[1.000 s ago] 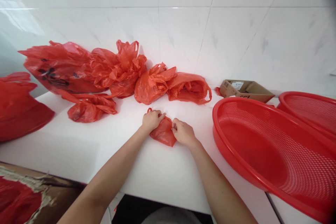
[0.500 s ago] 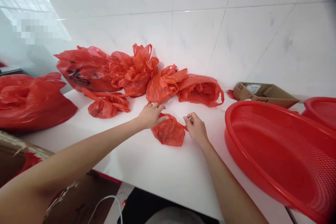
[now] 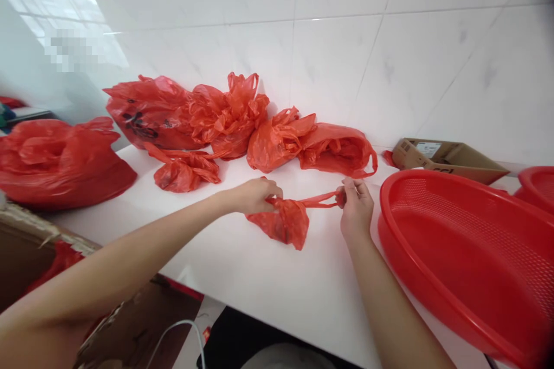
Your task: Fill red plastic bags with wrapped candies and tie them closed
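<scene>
A small red plastic bag (image 3: 289,226) lies at the middle of the white table (image 3: 259,288), with something darker faintly showing through it. My left hand (image 3: 256,196) is closed on the bag's upper left side, fingers curled into the plastic. To the right, my right hand (image 3: 356,207) grips the bag's handle, which stretches in a taut strip between the two hands. Several more red plastic bags stand behind, among them a slack one with its mouth open (image 3: 340,147) and a small bundled one (image 3: 186,172) to the left.
A large red plastic basket (image 3: 454,253) stands at the right, partly beside another basket (image 3: 539,184). Behind them is an open cardboard box (image 3: 450,158). A big red bag (image 3: 64,167) sits at the left above a torn carton (image 3: 38,225). A tiled wall closes the back.
My right hand has moved right, drawing the handle out long. My left hand has shifted from resting with spread fingers to gripping the bag. The view has turned slightly left.
</scene>
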Available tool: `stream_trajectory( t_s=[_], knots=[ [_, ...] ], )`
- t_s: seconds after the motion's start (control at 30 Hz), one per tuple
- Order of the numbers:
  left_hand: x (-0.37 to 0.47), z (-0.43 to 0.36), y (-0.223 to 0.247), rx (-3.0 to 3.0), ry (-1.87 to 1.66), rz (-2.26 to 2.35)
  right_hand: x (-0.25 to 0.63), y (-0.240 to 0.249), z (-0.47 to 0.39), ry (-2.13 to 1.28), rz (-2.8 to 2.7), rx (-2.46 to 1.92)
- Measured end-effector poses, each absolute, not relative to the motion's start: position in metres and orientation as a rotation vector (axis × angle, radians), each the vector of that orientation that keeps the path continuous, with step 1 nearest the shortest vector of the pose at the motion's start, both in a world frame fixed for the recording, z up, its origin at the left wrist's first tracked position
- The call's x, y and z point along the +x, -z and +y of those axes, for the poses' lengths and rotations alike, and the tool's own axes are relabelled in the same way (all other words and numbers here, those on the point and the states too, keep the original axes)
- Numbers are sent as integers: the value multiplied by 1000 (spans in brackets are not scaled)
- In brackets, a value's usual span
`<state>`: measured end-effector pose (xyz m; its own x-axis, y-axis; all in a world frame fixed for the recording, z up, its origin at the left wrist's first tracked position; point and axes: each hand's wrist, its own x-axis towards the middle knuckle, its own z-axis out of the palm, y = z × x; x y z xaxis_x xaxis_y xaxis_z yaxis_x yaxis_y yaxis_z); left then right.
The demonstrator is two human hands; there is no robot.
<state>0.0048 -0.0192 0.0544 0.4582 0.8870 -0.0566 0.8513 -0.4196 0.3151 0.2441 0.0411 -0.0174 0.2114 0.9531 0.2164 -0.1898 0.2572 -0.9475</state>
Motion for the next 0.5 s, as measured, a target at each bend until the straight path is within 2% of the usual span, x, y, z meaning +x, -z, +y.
stream_trajectory(
  t_s=[0.13, 0.23, 0.33, 0.5],
  knots=[
    [-43, -52, -111, 2219, -231, 1532, 241, 27, 45, -1045, -980, -1008],
    [-92, -79, -137, 2004, -213, 1651, 237, 34, 45, -1070, -1035, -1016],
    [-142, -98, -141, 1781, -74, 1851, 233, 40, 41, -1073, -1130, -1020],
    [-204, -107, -116, 1689, 95, 2091, 228, 45, 36, -1043, -1266, -1055]
  ],
)
